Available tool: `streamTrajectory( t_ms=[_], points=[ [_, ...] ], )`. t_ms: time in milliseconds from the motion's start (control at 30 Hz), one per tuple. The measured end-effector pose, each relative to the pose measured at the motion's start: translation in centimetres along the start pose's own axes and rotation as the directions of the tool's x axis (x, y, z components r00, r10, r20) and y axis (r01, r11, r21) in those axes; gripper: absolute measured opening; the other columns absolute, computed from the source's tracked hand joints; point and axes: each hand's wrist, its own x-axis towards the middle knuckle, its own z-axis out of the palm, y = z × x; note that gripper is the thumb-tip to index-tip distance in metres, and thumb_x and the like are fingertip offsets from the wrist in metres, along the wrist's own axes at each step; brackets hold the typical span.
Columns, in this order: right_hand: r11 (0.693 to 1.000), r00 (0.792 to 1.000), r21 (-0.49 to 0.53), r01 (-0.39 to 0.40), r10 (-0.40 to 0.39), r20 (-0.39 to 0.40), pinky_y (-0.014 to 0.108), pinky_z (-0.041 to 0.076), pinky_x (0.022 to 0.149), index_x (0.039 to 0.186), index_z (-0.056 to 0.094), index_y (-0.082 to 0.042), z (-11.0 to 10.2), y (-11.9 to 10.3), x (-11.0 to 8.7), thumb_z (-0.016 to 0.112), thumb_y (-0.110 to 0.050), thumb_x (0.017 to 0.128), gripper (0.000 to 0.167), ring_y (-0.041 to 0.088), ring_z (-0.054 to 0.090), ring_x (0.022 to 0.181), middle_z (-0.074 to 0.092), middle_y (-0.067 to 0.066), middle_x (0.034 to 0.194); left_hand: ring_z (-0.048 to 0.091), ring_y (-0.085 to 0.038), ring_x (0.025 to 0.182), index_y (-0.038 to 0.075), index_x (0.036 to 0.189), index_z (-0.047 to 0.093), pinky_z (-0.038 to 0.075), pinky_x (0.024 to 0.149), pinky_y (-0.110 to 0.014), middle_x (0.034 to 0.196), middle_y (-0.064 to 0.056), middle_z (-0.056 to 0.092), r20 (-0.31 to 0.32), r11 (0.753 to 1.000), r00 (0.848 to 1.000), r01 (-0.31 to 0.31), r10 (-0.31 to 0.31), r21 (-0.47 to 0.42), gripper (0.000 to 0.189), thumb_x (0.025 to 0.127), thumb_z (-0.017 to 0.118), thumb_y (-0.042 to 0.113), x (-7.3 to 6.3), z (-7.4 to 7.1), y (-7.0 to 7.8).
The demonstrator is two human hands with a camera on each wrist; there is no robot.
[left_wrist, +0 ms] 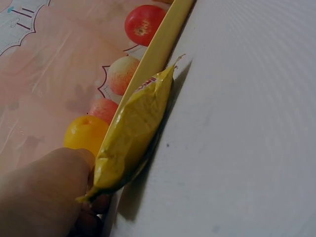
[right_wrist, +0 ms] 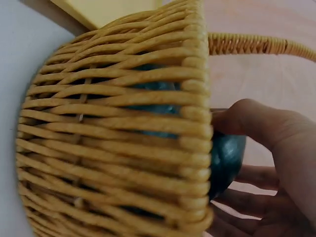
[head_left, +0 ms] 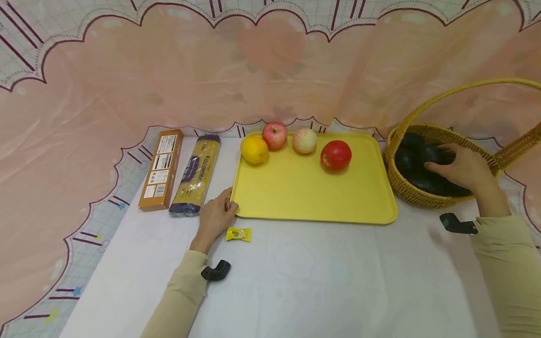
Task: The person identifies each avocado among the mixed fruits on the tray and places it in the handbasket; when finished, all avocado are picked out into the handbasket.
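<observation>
At the lower left corner of a yellow tray (head_left: 313, 197), my left hand (head_left: 216, 213) grips the rim, fingers curled. A small yellow wrapped candy (head_left: 238, 234) lies just below that hand and looms large in the left wrist view. My right hand (head_left: 467, 171) reaches into a wicker basket (head_left: 427, 201) holding several dark avocados. Thumb and fingers span one dark green avocado (right_wrist: 228, 160), which shows above the basket rim in the right wrist view. Its lower part is hidden behind the weave.
Along the tray's back lie a lemon (head_left: 254, 149), a red apple (head_left: 274, 136), a pale peach (head_left: 304, 141) and a red tomato-like fruit (head_left: 336, 155). Left of it are a spaghetti pack (head_left: 196, 173) and a brown box (head_left: 161, 169). The basket's tall handle (head_left: 469, 86) arches overhead.
</observation>
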Motion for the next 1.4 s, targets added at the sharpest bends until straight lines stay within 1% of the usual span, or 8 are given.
streamTrajectory(
  t_ms=[300,467,600,733,800,900,1033,1400],
  points=[
    [0.981,0.995,0.177,-0.085,0.092,-0.032,0.067,0.027,0.093,0.144,0.023,0.006,1.1,0.8,-1.0,0.055,-0.054,0.086,0.09,0.057,0.031,0.119,0.033,0.04,0.136,0.035,-0.013,0.046,0.005,0.13,0.055,0.025,0.049,-0.028,0.055,0.001,0.044,0.001,1.0,1.0,0.009,-0.009,0.005,0.047,0.085,0.05,0.018,0.2,-0.1,0.0],
    [0.977,0.999,0.21,-0.022,0.028,-0.028,0.067,0.024,0.096,0.149,0.016,0.002,0.8,1.1,-0.7,0.055,-0.049,0.088,0.088,0.057,0.03,0.123,0.03,0.039,0.141,0.034,-0.012,0.046,0.003,0.131,0.054,0.024,0.048,-0.027,0.055,0.001,0.044,0.018,1.0,1.0,0.004,-0.004,-0.003,0.048,0.086,0.05,0.018,-0.1,0.3,0.0],
    [0.978,0.998,0.207,0.038,-0.027,-0.054,0.067,0.026,0.095,0.146,0.03,-0.003,0.6,1.0,-0.1,0.058,-0.046,0.088,0.078,0.056,0.034,0.122,0.036,0.036,0.139,0.034,-0.012,0.046,0.004,0.13,0.055,0.025,0.048,-0.027,0.055,0.001,0.044,0.016,1.0,1.0,0.01,-0.01,-0.002,0.047,0.085,0.05,0.018,-0.3,0.5,-0.1],
    [0.975,0.996,0.222,0.028,-0.008,-0.093,0.065,0.03,0.092,0.139,0.042,-0.004,0.8,1.7,0.0,0.059,-0.047,0.087,0.069,0.053,0.039,0.12,0.042,0.034,0.136,0.034,-0.012,0.045,0.005,0.13,0.056,0.025,0.048,-0.027,0.054,0.001,0.043,0.004,1.0,1.0,0.008,-0.008,0.007,0.047,0.085,0.051,0.017,-0.3,0.5,-0.2],
    [0.969,0.992,0.248,-0.004,0.034,-0.12,0.055,0.036,0.092,0.139,0.044,-0.007,1.1,2.1,-0.2,0.06,-0.047,0.086,0.067,0.043,0.044,0.12,0.045,0.028,0.137,0.034,-0.012,0.045,0.005,0.13,0.056,0.025,0.048,-0.027,0.054,0.001,0.044,0.0,1.0,1.0,0.001,-0.001,0.009,0.047,0.084,0.05,0.017,-0.2,0.4,-0.2],
    [0.961,0.983,0.277,-0.021,0.07,-0.168,0.036,0.038,0.089,0.137,0.046,-0.014,1.5,2.6,-0.4,0.061,-0.047,0.085,0.063,0.011,0.051,0.11,0.051,0.02,0.133,0.034,-0.013,0.045,0.004,0.13,0.055,0.025,0.048,-0.027,0.055,0.001,0.044,-0.005,1.0,1.0,-0.006,0.006,0.015,0.048,0.084,0.05,0.018,0.1,0.2,-0.2],
    [0.956,0.976,0.291,-0.017,0.079,-0.201,0.02,0.033,0.082,0.136,0.047,-0.019,1.8,2.8,-0.6,0.062,-0.048,0.085,0.06,-0.015,0.039,0.092,0.053,0.02,0.131,0.035,-0.013,0.045,0.004,0.13,0.055,0.025,0.048,-0.027,0.055,0.001,0.044,0.003,1.0,1.0,-0.002,0.001,0.019,0.048,0.085,0.05,0.019,0.3,0.0,-0.1],
    [0.943,0.981,0.333,0.012,0.054,-0.189,-0.001,0.03,0.068,0.136,0.042,-0.016,2.5,3.0,-0.8,0.062,-0.042,0.086,0.059,-0.001,0.049,0.113,0.044,0.028,0.135,0.032,-0.012,0.044,0.002,0.13,0.055,0.023,0.046,-0.027,0.054,0.0,0.043,-0.004,1.0,1.0,-0.017,0.017,0.0,0.047,0.085,0.049,0.017,0.0,0.1,-0.1]
  ],
)
